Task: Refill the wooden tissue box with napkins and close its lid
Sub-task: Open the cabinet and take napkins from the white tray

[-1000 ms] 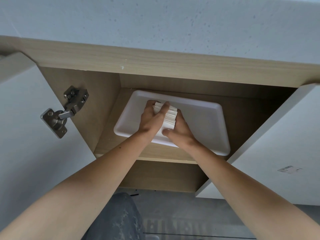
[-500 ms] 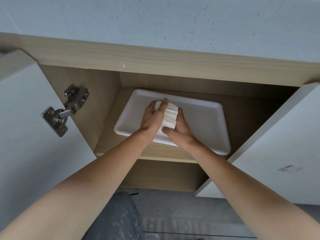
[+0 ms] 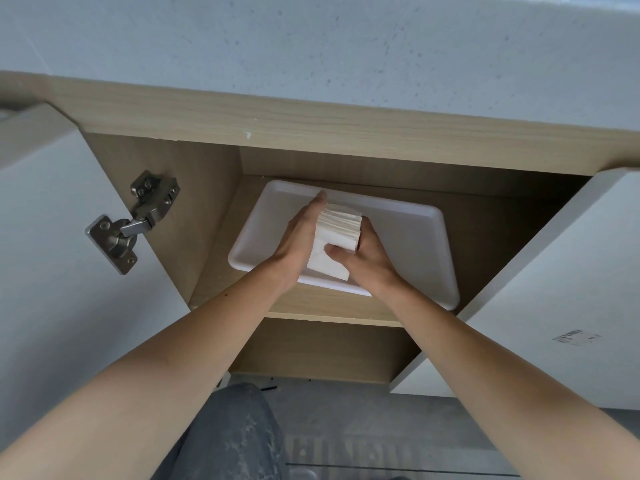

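A thick stack of white napkins (image 3: pixel 337 237) is pressed between my two hands inside an open cupboard, over a white plastic tray (image 3: pixel 412 237) on the shelf. My left hand (image 3: pixel 299 237) lies flat against the stack's left side, fingers stretched forward. On the stack's right side is my right hand (image 3: pixel 363 256), its thumb across the near face. The stack's lower near corner hangs over the tray's front rim. No wooden tissue box is in view.
The cupboard's wooden shelf (image 3: pixel 311 303) sits under a pale speckled countertop (image 3: pixel 311 46). Two white doors stand open, the left one (image 3: pixel 52 271) with a metal hinge (image 3: pixel 135 223), the right one (image 3: pixel 571 289) close to my right forearm. My knee (image 3: pixel 228 434) is below.
Both hands have drawn the napkin stack up and slightly toward me off the tray floor; more of the stack's white near face shows now. The left fingers have straightened.
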